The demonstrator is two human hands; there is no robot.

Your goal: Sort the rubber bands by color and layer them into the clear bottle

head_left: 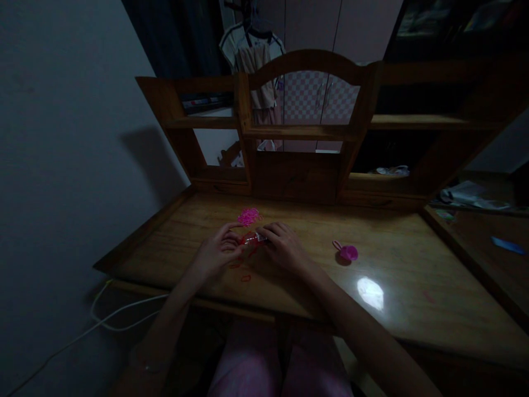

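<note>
A small clear plastic container (250, 239) with red pieces at its left end lies sideways between my hands, just over the desk. My right hand (284, 243) is closed around its right end, where a whitish label shows. My left hand (219, 249) curls about the left end, with thumb and forefinger on either side of it; the exact finger contact is hard to make out. Red paper clips (246, 278) lie scattered on the wood below. Just beyond the hands is a heap of pink paper clips (248, 216). To the right sits a pink cup-shaped piece with a loop (348, 252).
The wooden desk (397, 253) has a raised shelf unit (297, 132) along its back and a wall (74, 165) at its left. White cables (119, 315) hang by the front left edge. A bright reflection shines on the desktop at right.
</note>
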